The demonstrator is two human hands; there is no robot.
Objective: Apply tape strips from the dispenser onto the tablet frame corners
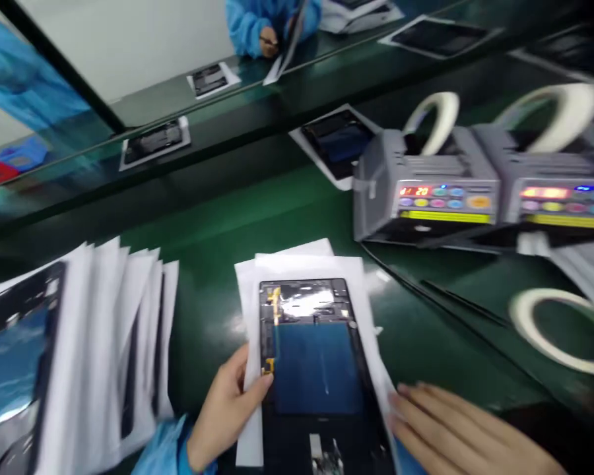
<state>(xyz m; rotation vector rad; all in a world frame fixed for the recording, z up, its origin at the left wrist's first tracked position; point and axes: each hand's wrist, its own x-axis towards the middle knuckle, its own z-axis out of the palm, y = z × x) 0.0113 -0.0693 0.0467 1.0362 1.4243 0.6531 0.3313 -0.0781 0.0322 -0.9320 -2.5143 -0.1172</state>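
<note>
In front of me an opened tablet (pixel 319 369) lies on white paper sheets (pixel 307 264), its inner side up with a blue area, gold flex strips and a shiny patch. My left hand (pixel 230 402) grips its left edge, thumb on top and fingers beneath the paper. On the opposite side my right hand (pixel 455 429) is slightly blurred, with fingers stretched out together and their tips at the tablet's right edge. A bit of blue shows under that palm. The tablet's lower end runs out of view.
Two grey tape dispensers (pixel 426 191) with lit displays stand at right. A tape roll (pixel 559 330) and dark tweezers (pixel 465 302) lie before them. At left leans a stack of tablets between paper sheets (pixel 99 343). Behind a ledge, a person in blue sleeves (pixel 247 26) handles a panel.
</note>
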